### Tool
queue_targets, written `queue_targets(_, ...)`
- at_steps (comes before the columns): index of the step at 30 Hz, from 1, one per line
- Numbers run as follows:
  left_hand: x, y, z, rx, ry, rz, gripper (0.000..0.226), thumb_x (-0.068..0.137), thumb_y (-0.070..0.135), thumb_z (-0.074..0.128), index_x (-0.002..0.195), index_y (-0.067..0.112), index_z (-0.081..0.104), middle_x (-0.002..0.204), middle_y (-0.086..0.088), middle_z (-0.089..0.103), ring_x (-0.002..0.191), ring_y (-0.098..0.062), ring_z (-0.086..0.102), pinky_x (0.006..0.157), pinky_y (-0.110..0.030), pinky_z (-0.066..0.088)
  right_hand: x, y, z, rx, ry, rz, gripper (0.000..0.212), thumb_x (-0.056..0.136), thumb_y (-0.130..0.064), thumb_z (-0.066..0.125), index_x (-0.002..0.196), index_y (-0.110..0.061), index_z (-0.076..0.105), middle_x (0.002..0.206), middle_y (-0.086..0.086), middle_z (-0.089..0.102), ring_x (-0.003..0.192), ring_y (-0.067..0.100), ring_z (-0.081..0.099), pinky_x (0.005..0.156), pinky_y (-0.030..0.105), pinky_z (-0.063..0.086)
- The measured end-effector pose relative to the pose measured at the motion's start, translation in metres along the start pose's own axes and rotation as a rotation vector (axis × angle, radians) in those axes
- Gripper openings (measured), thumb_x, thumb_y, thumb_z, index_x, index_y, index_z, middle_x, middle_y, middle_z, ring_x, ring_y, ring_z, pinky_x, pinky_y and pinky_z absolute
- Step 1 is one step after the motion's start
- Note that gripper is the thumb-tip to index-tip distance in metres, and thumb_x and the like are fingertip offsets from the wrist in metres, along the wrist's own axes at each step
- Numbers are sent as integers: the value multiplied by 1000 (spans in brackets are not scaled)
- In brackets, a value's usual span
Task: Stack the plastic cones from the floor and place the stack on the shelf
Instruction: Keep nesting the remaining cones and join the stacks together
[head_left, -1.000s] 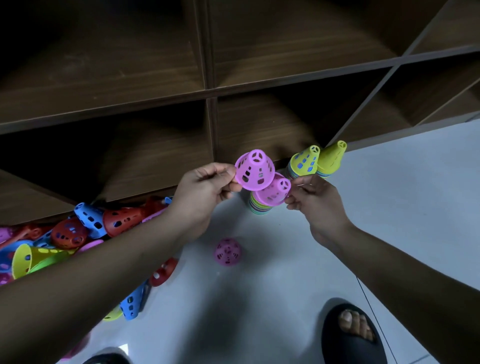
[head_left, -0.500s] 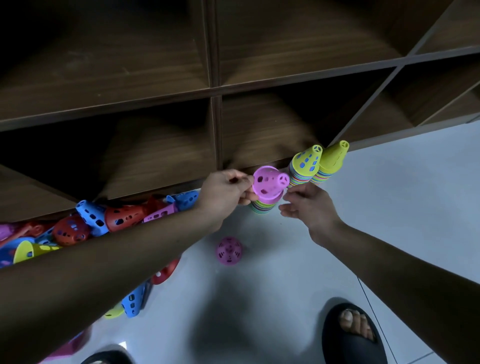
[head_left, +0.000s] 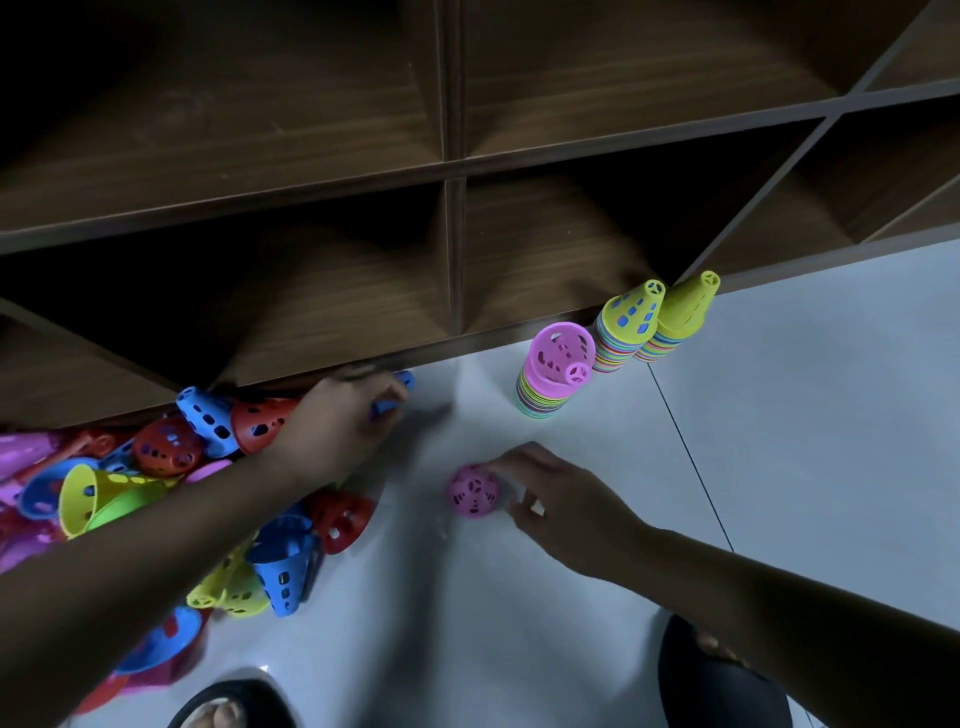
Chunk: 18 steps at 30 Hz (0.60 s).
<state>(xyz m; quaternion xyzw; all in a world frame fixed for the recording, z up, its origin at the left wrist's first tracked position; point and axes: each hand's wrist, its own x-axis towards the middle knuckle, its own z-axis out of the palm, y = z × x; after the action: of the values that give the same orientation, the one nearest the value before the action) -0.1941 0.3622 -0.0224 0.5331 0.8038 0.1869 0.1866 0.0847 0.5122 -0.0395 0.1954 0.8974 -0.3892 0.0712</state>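
Three stacks of plastic cones stand on the floor by the shelf: one topped with a tilted pink cone (head_left: 558, 358), and two topped with yellow cones (head_left: 631, 317) (head_left: 688, 306). My left hand (head_left: 343, 421) is down at the shelf's base, fingers closed on a blue cone (head_left: 395, 395). My right hand (head_left: 550, 493) touches a lone pink cone (head_left: 474, 491) on the floor, fingers around its right side. A heap of loose cones (head_left: 171, 467) in red, blue, yellow and pink lies at the left.
The dark wooden shelf (head_left: 452, 171) with open compartments fills the upper view, its bottom edge at floor level. White tiled floor (head_left: 779, 441) spreads to the right. My sandalled feet (head_left: 717, 670) are at the bottom edge.
Both hands left the pink-topped stack, where the pink cone now rests tilted. The left hand dropped to a blue cone by the heap; the right hand dropped to the lone pink cone.
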Motion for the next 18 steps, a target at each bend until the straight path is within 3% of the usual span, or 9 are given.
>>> queue_targets(4,-14,-27,-4,133,-62,-54,37,86,35,84,120,29,69,125,4,63,114,-23,59,91,-36,52,-2,-1,13,-219,-114,-199,53,99,-23,59,146,-44,48,161,-25,28,124,13,59,95,29,53)
queue_targets(6,-19,-33,-4,188,-88,-81,48,83,41,86,126,30,66,134,2,59,120,-26,57,96,-39,54,-1,2,24,-304,-131,-247,51,101,-25,53,148,-43,46,166,-19,26,121,20,62,93,35,56)
queue_targets(8,-23,-35,-2,192,-83,-97,54,81,38,88,129,27,66,138,0,57,123,-27,58,96,-39,55,3,4,26,-320,-100,-264,45,102,-31,46,145,-45,48,161,-18,37,117,21,64,90,37,57)
queue_targets(14,-22,-35,-2,169,-36,-109,29,84,38,86,108,25,76,128,2,61,112,-22,62,84,-36,57,2,19,30,-397,-156,-190,47,86,-4,58,125,-30,55,145,-12,41,104,20,62,75,36,57)
queue_targets(18,-22,-31,-6,182,26,-74,13,91,31,80,102,26,78,115,4,68,102,-20,63,76,-34,50,0,23,23,-415,-150,-133,54,82,4,55,130,-22,56,140,-6,47,96,27,65,73,40,56)
